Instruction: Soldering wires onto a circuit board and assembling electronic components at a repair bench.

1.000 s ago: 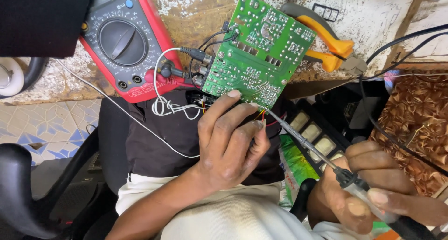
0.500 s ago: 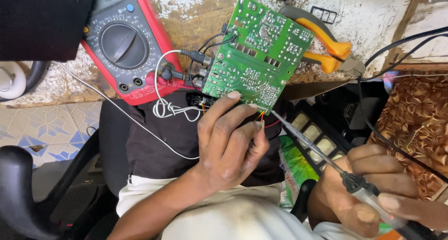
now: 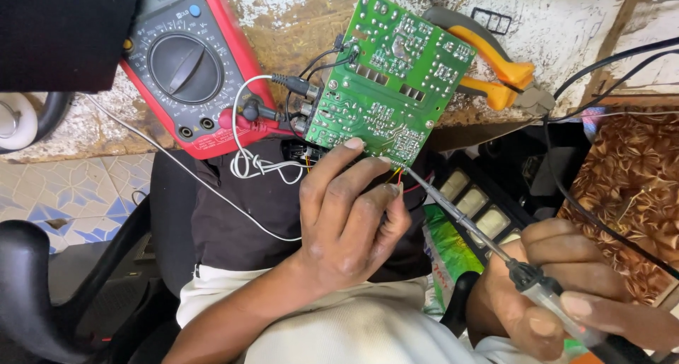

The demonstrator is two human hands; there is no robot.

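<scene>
— While the left hand is up at the bench edge, what exactly does it have hold of?

— One green circuit board, solder side up and tilted. The fingers are closed on its near edge, the forefinger tip lying on the board's face and the others curled under it. The board's far part rests on the worn white bench, and its near corner hangs out over the person's lap.

— And the right hand?

— It is clenched round one soldering iron, gripped like a pen low at the right. The thin metal shaft runs up and left, and its tip touches the board's near corner, just beside the left fingertips, where a few red and yellow wires come off.

— How many tools lie on the bench?

— Two that I can count. One red multimeter with a single round dial sits to the left of the board, near it. One pair of orange-handled pliers lies on the right, partly tucked behind the board, both handles showing.

— Any leads?

— Two plugs sit in the meter's lower sockets, one red and one black. One white wire loops and bunches below the meter, then trails down across the dark cloth on the lap. Two black cables cross the bench at the right.

— Anything else nearby?

— One brown patterned cloth at the right, and one black chair arm at lower left.
</scene>
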